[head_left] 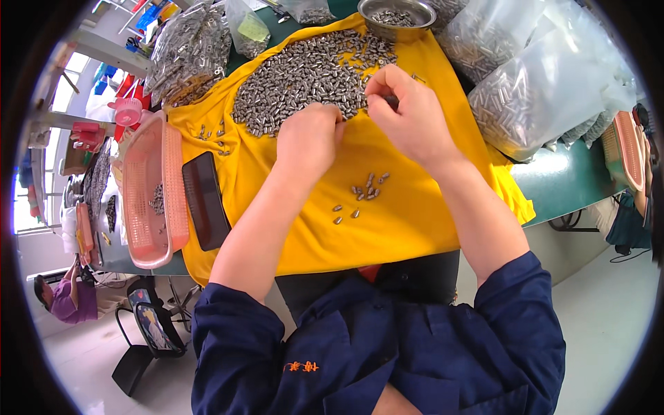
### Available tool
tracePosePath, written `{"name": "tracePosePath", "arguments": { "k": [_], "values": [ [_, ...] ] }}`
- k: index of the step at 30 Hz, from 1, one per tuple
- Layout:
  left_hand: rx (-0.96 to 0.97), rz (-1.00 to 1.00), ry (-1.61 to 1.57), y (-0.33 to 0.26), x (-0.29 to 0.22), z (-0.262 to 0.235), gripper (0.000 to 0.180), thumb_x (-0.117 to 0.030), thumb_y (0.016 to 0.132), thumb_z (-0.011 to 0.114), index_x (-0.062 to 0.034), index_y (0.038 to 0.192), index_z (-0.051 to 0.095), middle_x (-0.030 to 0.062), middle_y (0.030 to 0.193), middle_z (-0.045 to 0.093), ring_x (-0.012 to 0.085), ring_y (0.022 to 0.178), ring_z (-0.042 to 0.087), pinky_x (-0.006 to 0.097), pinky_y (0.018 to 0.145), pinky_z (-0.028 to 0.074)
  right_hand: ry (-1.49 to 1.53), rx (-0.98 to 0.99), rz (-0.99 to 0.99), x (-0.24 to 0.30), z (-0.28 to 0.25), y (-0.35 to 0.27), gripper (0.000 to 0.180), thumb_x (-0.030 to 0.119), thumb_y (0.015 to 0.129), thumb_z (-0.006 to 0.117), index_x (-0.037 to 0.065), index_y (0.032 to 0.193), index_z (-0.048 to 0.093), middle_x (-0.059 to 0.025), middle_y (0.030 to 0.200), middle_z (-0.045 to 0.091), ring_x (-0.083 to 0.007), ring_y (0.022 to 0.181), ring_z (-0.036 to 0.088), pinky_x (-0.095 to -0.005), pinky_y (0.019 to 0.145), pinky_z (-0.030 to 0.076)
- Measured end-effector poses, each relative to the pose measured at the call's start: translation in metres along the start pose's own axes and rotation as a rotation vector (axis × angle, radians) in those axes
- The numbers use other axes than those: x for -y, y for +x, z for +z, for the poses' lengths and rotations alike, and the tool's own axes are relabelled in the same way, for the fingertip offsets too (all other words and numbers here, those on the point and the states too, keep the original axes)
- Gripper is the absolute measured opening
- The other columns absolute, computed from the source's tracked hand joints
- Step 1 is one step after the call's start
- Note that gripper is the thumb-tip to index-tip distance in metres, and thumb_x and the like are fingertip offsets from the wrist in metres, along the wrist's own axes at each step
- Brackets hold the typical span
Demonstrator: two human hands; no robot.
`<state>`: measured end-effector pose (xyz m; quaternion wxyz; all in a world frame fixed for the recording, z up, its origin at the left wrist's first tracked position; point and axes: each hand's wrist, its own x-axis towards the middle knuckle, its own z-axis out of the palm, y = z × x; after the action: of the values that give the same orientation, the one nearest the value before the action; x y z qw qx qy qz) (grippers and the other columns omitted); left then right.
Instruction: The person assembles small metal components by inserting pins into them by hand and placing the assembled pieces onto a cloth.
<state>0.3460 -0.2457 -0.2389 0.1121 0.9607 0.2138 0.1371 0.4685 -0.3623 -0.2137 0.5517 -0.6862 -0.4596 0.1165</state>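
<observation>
A broad pile of small, shiny metal cylindrical parts covers the far part of a yellow cloth. At the pile's near edge my left hand is closed, its fingertips turned inward and mostly hidden. My right hand is a little to the right, over the pile's right edge, thumb and forefinger pinched together. Whatever either hand holds is too small or too hidden to name. Between my forearms lies a loose group of several metal parts, apart from the pile. A few more parts are scattered left of the pile.
A pink plastic basket with some metal parts stands left, beside a dark phone-like slab. A metal bowl of parts sits at the back. Bulging clear bags crowd the right, another bag the far left.
</observation>
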Motion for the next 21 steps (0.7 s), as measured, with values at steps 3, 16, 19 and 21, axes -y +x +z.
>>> {"name": "tracePosePath", "arguments": {
  "k": [3,16,19,21],
  "values": [
    [0.119,-0.026,0.012,0.000,0.001,-0.011,0.012,-0.016,0.075,0.062,-0.0047,0.079,0.063,0.0128,0.081,0.062,0.0316,0.078,0.060,0.040,0.069,0.047,-0.023,0.020,0.004,0.000,-0.002,-0.001,0.010,0.011,0.076,0.055,0.003,0.082,0.054,-0.0105,0.070,0.060,-0.0226,0.061,0.057,-0.0325,0.058,0.045],
    [0.072,-0.237,-0.449,-0.007,-0.002,-0.025,0.013,-0.008,0.080,0.060,-0.0013,0.091,0.062,0.0102,0.084,0.065,0.0201,0.075,0.064,0.030,0.067,0.049,0.114,0.088,0.041,-0.001,0.002,-0.004,0.008,0.007,0.077,0.054,0.003,0.084,0.052,-0.0059,0.068,0.055,-0.0134,0.059,0.051,-0.0267,0.056,0.042],
    [0.109,-0.330,-1.261,-0.012,0.008,-0.022,0.017,-0.001,0.084,0.058,0.0036,0.100,0.058,0.0082,0.089,0.064,0.0150,0.078,0.063,0.025,0.072,0.050,0.176,0.128,0.029,0.003,0.005,-0.006,0.008,0.007,0.077,0.053,0.003,0.084,0.051,-0.0040,0.068,0.053,-0.0110,0.059,0.047,-0.0253,0.056,0.041],
    [0.089,-0.321,-1.333,-0.014,0.008,-0.022,0.017,-0.001,0.084,0.058,0.0034,0.100,0.058,0.0085,0.089,0.064,0.0152,0.078,0.063,0.025,0.073,0.050,0.148,0.201,0.021,0.005,0.006,-0.005,0.008,0.007,0.078,0.052,0.002,0.084,0.051,-0.0038,0.068,0.053,-0.0097,0.060,0.046,-0.0246,0.055,0.040]
  ]
}}
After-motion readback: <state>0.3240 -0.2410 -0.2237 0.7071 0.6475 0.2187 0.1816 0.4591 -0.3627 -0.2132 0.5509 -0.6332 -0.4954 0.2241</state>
